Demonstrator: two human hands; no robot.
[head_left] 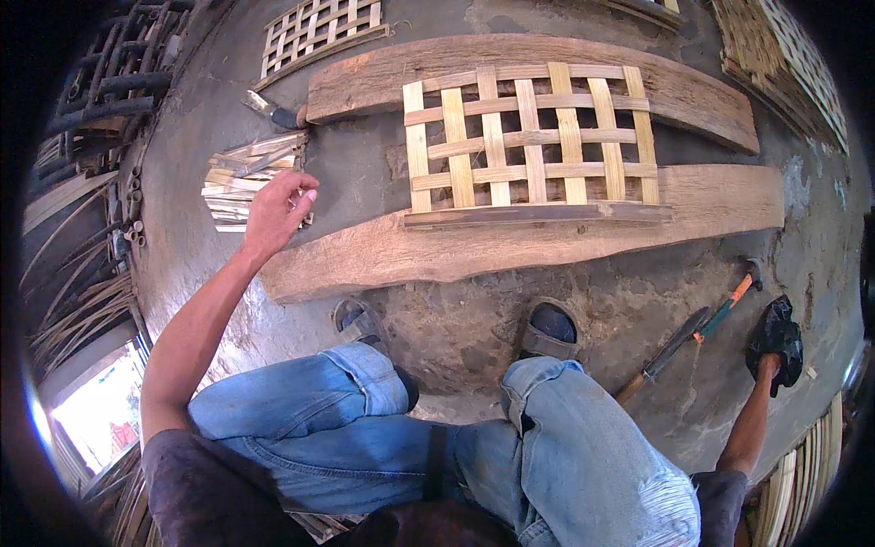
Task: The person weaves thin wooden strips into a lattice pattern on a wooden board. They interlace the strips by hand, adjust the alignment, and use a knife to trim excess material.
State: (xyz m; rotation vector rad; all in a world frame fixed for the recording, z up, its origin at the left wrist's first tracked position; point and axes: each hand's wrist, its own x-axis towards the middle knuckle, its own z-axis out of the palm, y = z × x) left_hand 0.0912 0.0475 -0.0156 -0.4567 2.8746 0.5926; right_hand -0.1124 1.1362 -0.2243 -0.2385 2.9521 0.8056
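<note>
My left hand (282,211) hovers at the near right side of a pile of short split slats (244,182). Its fingers are loosely bent, the thumb lies close to the forefinger, and nothing shows between them. Far to the right, my right hand (771,362) reaches into or behind a crumpled black plastic bag (775,333); the plastic hides the fingers. In front of me a woven lattice panel of pale flat strips (531,139) lies across two thick wooden planks (365,251), a dark strip along its near edge.
A hammer with an orange and green handle (726,307) and a long dark blade with a wooden handle (670,351) lie right of my feet. Another blade (273,109) sits by the far plank. More woven panels (321,35) lie beyond; dark poles (114,87) line the left.
</note>
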